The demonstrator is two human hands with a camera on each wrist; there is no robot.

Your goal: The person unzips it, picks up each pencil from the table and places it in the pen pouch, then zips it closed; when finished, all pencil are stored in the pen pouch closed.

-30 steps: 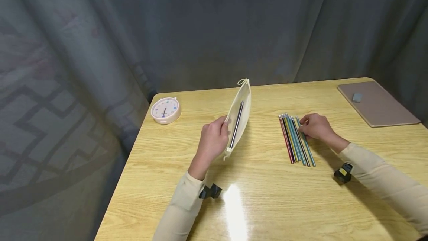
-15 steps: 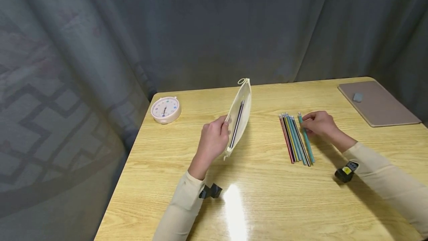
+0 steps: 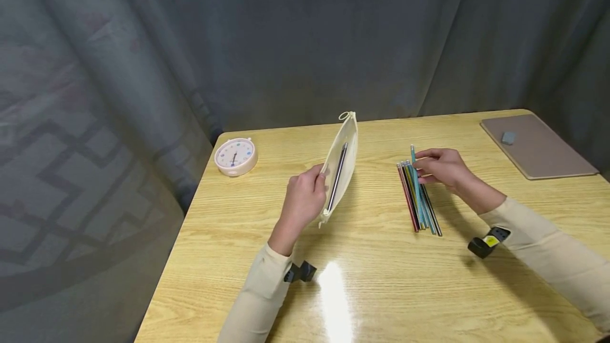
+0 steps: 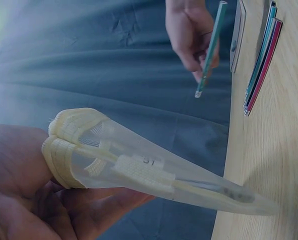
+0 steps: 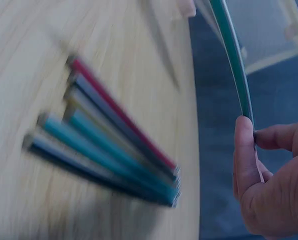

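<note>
My left hand (image 3: pixel 303 197) grips a pale, see-through zip pouch (image 3: pixel 349 158) by one side, holding its mouth spread above the table. Inside the pouch lies a dark pencil (image 3: pixel 337 178). In my right hand (image 3: pixel 443 168) a teal pencil (image 4: pixel 212 47) is pinched between thumb and fingers, raised off the table, as both wrist views show. Below it several pencils (image 5: pixel 104 145) in red, dark, yellow and teal lie side by side on the table. From the head view the lifted pencil overlaps that row.
The wooden table (image 3: pixel 381 290) ends at a dark curtain (image 3: pixel 310 41). A round pink clock (image 3: pixel 236 156) lies at the back left. At the back right a mauve folder (image 3: pixel 543 147) carries a small grey-blue block (image 3: pixel 508 138).
My right hand has separated the teal pencil from the right of the row, lifted it and carried it left over the others. The left hand and pouch stay still.
</note>
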